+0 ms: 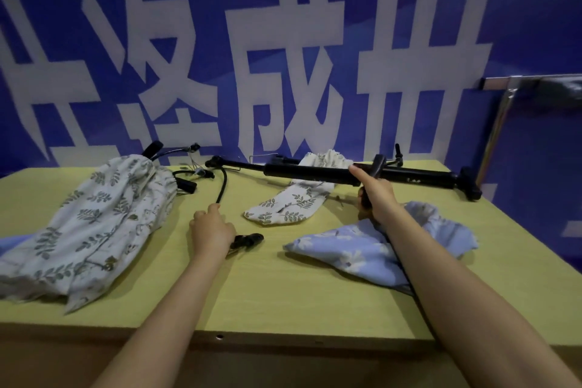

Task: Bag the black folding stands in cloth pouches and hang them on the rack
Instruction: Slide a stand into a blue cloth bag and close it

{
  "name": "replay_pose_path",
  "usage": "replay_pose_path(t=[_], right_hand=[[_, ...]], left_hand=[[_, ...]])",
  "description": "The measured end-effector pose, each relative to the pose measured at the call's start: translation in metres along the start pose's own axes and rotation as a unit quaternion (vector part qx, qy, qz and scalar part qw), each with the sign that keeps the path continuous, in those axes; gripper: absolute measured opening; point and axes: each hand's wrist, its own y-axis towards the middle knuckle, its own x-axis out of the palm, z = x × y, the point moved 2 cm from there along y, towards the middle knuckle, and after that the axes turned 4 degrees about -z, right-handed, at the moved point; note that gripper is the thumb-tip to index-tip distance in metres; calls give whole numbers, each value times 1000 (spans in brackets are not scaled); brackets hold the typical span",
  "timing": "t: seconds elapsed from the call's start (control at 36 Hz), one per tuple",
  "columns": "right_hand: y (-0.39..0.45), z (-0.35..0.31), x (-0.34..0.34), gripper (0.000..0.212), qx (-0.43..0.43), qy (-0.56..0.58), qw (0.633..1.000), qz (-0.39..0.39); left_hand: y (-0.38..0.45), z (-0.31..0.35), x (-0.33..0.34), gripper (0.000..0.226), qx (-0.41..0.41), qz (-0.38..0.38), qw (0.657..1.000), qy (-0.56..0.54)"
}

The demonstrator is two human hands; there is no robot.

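right hand (pixel 373 195) fisted on stand (pixel 330 175) over leaf pouch (pixel 285 203); left hand (pixel 211 231) left of pouch, pinching maybe a cable (pixel 223 184).

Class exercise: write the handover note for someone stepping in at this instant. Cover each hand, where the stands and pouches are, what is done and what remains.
Left hand: closed on a thin black cable, a black clip under the palm.
Right hand: gripping the long black folding stand at the table's back.
Large leaf-print pouch, left: stand parts poke out the top, seemingly bagged.
Small leaf-print pouch lies under the long stand; blue pouch under the right forearm.
Left: bag this stand, hang the pouches on the metal rack.
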Motion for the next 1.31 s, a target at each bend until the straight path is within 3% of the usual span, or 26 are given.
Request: replay_pose_path(t=[0.17,0.31,0.44,0.5,0.58,0.67,0.75,0.86,1.06,1.19,1.31], right_hand=[[-20,1,4,40,23,-88,996,-26],[-25,14,4,34,-35,-106,993,-32],[-35,17,-4,22,-61,-41,997,-22],[-36,14,-9,25,-59,-29,998,-10],[-37,11,-13,24,-64,-21,998,18],[-36,9,-14,28,-70,-25,997,28],[-35,6,-11,26,-86,-2,996,25],[-38,-3,-7,21,-93,26,995,0],[-39,-12,-3,20,-75,114,990,-26],[-35,-11,0,24,-69,151,986,-30],[-34,-8,2,23,-74,150,986,-24]], left_hand=[[2,2,-2,47,27,8,996,83],[-2,6,-10,18,29,-5,995,93],[3,11,-26,31,-8,-58,997,44],[5,19,-27,33,-28,-119,991,-59],[0,38,-23,17,-69,-188,933,-299],[-2,61,-26,13,-55,-171,899,-400],[-4,87,-28,14,-40,-189,829,-525],[-16,124,-25,12,-21,-225,741,-632],[-28,174,-14,24,21,-224,670,-707],[-30,180,-5,35,79,-217,679,-697],[-28,176,5,36,102,-188,724,-656]])
